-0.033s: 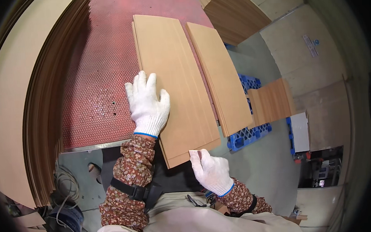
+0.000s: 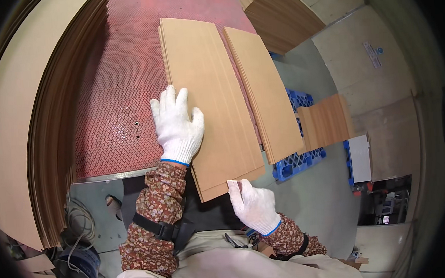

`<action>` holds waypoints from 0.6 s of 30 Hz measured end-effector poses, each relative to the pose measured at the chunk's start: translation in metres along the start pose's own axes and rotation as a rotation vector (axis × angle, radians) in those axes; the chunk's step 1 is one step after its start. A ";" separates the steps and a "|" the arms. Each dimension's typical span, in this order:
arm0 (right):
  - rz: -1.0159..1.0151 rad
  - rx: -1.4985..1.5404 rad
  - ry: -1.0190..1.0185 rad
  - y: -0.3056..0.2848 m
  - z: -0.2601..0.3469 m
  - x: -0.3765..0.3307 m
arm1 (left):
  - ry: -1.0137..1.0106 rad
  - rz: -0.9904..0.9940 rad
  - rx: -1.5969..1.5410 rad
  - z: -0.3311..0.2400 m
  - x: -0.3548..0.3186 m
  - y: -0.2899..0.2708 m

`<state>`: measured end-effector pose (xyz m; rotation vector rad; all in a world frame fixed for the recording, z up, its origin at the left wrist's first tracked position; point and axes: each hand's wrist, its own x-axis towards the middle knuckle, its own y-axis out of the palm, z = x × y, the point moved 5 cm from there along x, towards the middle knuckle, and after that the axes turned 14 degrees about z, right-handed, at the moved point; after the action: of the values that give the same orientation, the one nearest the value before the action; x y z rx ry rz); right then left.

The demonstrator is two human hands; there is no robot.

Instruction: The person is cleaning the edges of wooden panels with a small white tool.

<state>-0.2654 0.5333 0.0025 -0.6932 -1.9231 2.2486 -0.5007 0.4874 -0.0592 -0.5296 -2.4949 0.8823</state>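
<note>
My left hand [image 2: 177,124], in a white knit glove with a blue cuff edge, lies flat with fingers spread on the left long edge of a stack of light-brown wood panels [image 2: 205,99]. At the near end of that stack is my right hand [image 2: 253,206], gloved the same way. Its fingers are closed on a small flat piece [image 2: 234,184], pale on one face and reddish-brown on the other, held at the panels' near edge. A second, narrower panel stack [image 2: 263,95] lies to the right, a thin gap away. Both stacks rest on a red, mesh-patterned table top [image 2: 109,120].
A tall stack of large boards [image 2: 14,111] stands along the left. Blue plastic pallets [image 2: 285,169] and more wood boards [image 2: 326,122] are on the floor at right. A coiled hose [image 2: 80,219] and a dark bucket [image 2: 82,265] sit at lower left.
</note>
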 end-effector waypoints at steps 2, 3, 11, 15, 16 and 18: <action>0.059 0.005 0.064 0.005 -0.005 0.004 | -0.008 0.010 0.004 0.001 -0.001 -0.002; 0.039 0.035 0.037 0.005 -0.007 0.007 | -0.011 0.019 0.000 0.000 0.000 -0.002; -0.084 -0.092 -0.115 -0.024 0.004 0.093 | -0.007 0.015 0.020 0.003 -0.003 0.006; -0.043 -0.100 -0.086 -0.034 -0.009 0.180 | -0.020 0.044 0.030 0.004 -0.001 0.006; -0.034 -0.072 -0.044 -0.041 -0.009 0.203 | -0.015 0.032 0.024 0.002 -0.002 0.005; -0.006 0.002 0.015 -0.057 -0.006 0.246 | -0.009 0.039 -0.012 -0.001 -0.004 0.005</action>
<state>-0.4939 0.6394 -0.0106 -0.7012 -1.9131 2.2347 -0.4959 0.4893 -0.0628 -0.5808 -2.5072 0.8868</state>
